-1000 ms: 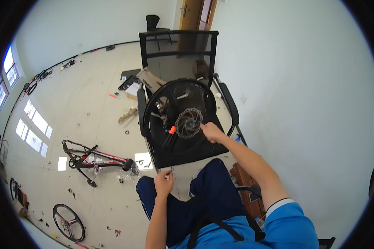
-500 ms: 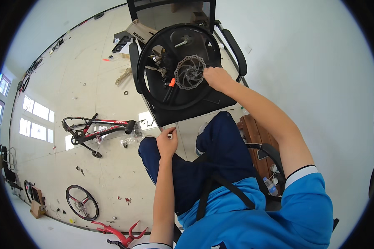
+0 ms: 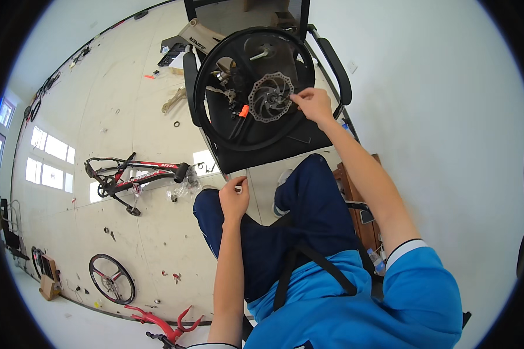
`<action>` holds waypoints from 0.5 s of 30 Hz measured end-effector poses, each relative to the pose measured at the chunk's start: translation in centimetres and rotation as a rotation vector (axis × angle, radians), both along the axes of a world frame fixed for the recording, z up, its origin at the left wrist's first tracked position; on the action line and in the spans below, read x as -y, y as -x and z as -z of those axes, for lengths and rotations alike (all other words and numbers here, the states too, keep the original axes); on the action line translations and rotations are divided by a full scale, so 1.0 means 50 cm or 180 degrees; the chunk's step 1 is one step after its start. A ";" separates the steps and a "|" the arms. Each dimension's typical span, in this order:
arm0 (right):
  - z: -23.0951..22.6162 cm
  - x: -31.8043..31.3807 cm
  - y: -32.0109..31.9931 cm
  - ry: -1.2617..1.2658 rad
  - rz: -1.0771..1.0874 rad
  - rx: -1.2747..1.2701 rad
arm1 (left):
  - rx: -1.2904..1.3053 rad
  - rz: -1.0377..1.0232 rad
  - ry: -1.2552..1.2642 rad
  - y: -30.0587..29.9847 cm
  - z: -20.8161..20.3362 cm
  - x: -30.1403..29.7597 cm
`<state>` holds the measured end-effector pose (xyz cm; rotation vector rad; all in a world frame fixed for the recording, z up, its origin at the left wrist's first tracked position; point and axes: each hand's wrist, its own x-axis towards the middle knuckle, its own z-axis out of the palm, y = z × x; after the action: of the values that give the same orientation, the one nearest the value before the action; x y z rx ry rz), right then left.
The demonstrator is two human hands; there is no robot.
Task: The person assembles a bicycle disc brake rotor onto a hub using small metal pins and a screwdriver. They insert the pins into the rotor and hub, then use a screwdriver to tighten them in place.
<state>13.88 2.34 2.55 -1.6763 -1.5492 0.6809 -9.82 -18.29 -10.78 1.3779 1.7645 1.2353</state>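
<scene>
A black bicycle wheel (image 3: 215, 135) lies flat on the seat of a black office chair (image 3: 239, 160) in front of me. Bolted-looking at its hub sits a silver disc brake rotor (image 3: 256, 103) with a perforated rim. My right hand (image 3: 313, 106) is at the rotor's right edge, thumb and fingertips pinched together; what they hold is too small to make out. Over my left knee hovers my left hand (image 3: 234, 200), its fingers curled and thumb against them; whatever is between them is hidden. An orange-and-black tool (image 3: 244, 111) and metal parts show through the wheel.
An L-shaped hex key (image 3: 300, 139) lies on the seat's front right. The chair's armrests (image 3: 334, 70) flank the wheel. Left on the floor lie a black-and-red bicycle frame (image 3: 140, 177), another wheel (image 3: 112, 279), a red fork (image 3: 160, 323) and scattered small parts.
My right hand's fingers have extended from a tighter fist into a pinch, and the forearm has shifted left. My left hand stays put. The whole view has shifted slightly.
</scene>
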 end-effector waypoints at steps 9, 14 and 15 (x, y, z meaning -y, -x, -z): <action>0.021 -0.009 0.032 -0.0566 -0.1104 0.1371 | 0.0124 -0.0043 -0.0061 -0.022 0.011 0.004; 0.046 -0.055 -0.016 -0.0752 -0.1362 0.1503 | 0.1685 0.0399 0.0277 -0.144 -0.047 -0.104; 0.058 -0.059 -0.031 -0.0513 -0.1176 0.1631 | 0.2291 0.0710 0.0121 -0.178 -0.086 -0.135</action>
<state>15.42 5.31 -0.35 -1.5270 -2.2474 0.2972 -0.94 -11.56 -6.48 0.9045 1.0973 1.3382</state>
